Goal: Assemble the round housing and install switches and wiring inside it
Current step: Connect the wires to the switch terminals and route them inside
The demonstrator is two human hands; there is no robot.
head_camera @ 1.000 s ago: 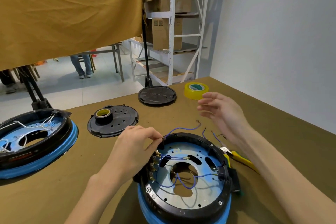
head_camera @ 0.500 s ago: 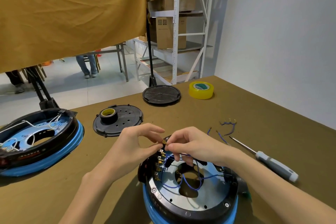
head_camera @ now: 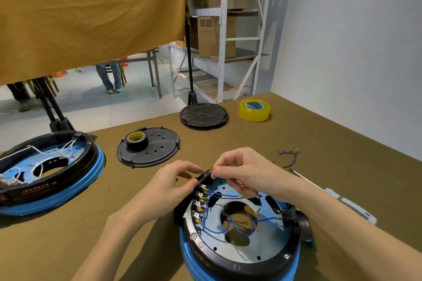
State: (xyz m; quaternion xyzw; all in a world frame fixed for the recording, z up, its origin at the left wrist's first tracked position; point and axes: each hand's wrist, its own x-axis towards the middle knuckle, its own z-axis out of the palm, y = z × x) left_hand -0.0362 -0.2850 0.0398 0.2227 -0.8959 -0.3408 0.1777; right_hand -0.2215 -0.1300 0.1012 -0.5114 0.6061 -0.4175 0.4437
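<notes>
1. Your right hand [head_camera: 242, 171] pinches a small brass wire terminal [head_camera: 211, 168] between thumb and forefinger at the far rim of the round housing [head_camera: 239, 230]; your left hand [head_camera: 169, 185] steadies the black switch block [head_camera: 201, 191] on the housing's left rim, thumb against it, the other fingers loosely extended.
2. The housing sits nearest you on the table [head_camera: 91, 246], black ring over a blue band, silver plate inside; blue wires [head_camera: 230, 226] already loop from a column of brass switch tabs [head_camera: 198, 205] across the central opening to a black part on the right rim.
3. Judged from this, you are wiring the switches; the topmost tab looks like the one being fitted, though whether the terminal is seated cannot be told.
4. Next, the terminal likely needs lining up square with its tab and pushing home while your left hand braces the block; a skewed push could bend the tab.
5. To the right lie a screwdriver [head_camera: 331, 191] and spare blue leads [head_camera: 288, 155]; to the left, a second housing [head_camera: 45, 173] with white wires.
6. Farther off: a black cover plate [head_camera: 159, 150] carrying a roll of black tape [head_camera: 135, 140]; a ribbed black disc [head_camera: 204, 115]; a yellow tape roll [head_camera: 254, 109].
</notes>
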